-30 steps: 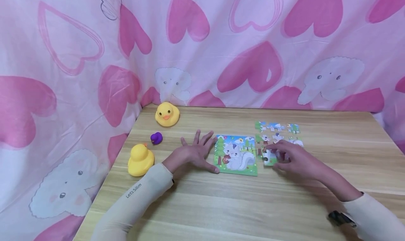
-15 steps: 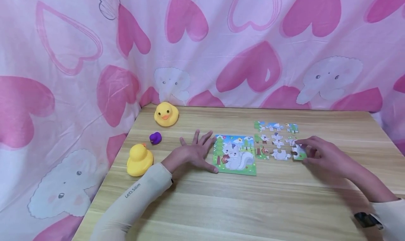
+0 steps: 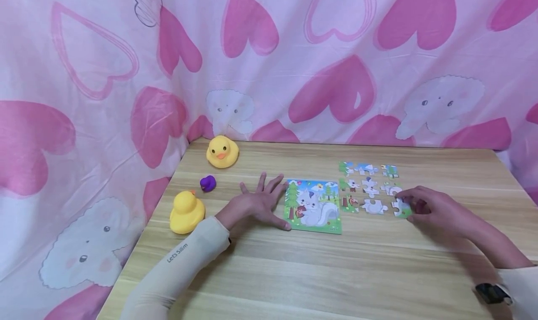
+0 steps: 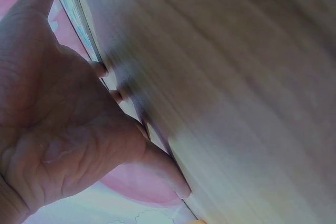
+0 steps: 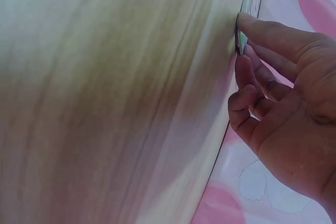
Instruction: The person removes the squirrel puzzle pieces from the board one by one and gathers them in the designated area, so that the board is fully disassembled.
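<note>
My left hand (image 3: 260,203) rests with fingers spread at the left edge of a square squirrel picture board (image 3: 313,205); its thumb touches the board's lower left corner. In the left wrist view the palm of the left hand (image 4: 68,124) faces the camera. My right hand (image 3: 441,212) pinches a jigsaw piece (image 3: 403,209) with green grass on it, at the lower right of the laid-out pieces. The right wrist view shows this jigsaw piece (image 5: 242,43) edge-on between thumb and fingers, low at the tabletop. Other jigsaw pieces (image 3: 373,207) lie in spaced rows right of the board.
Two yellow rubber ducks (image 3: 187,212) and a small purple duck (image 3: 208,183) stand at the table's left side. The wooden table (image 3: 302,273) runs back to a pink heart-patterned curtain (image 3: 269,77). A dark wrist strap (image 3: 491,293) sits at the right cuff.
My right hand has carried the jigsaw piece rightward, from beside the board to the rows' lower right corner, then slightly toward me. The left hand and board have stayed put.
</note>
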`<state>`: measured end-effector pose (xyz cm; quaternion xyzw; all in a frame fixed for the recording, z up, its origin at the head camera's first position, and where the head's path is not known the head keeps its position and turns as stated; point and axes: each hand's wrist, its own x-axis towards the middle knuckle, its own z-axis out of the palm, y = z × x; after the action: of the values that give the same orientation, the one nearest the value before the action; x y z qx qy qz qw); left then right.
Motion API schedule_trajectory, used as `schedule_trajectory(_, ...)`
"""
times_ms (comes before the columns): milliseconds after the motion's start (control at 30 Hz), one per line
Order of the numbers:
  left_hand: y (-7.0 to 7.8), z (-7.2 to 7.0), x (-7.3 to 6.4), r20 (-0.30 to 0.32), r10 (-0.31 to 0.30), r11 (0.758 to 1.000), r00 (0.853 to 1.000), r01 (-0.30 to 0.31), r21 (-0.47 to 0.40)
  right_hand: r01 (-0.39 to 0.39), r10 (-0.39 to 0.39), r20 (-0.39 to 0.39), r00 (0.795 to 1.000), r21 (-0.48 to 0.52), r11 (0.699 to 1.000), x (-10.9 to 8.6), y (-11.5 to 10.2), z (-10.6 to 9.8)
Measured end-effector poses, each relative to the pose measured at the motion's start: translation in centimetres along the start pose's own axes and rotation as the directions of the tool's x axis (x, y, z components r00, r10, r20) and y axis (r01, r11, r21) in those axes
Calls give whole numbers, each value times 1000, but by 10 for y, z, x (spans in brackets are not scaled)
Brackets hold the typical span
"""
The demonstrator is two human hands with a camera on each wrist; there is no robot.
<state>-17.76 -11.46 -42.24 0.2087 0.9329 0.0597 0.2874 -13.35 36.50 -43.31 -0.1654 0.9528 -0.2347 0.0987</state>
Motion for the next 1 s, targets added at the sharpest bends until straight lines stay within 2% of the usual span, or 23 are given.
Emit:
schedule_trajectory(333,1,2,1,-7,7,1000,1000,-7,5,28,-28,7,1000,-9,1000,-1,3,-3)
schedule_trajectory(633,-3,0,-1,-20,9,1000,1000,-9,-8,43,-43,-42,998,-5,999,-2,2,-5)
schedule_trajectory(833,-6,-5,-2,-34,17,999,999,-19,-38,-2,-7,-130,991,-68,998,-4,5,-13)
schedule_trajectory(1000,-7,-10,-7,-101,32,997,994,-39,-71,-95,57,-251,966,-144,985,-5,15,-18)
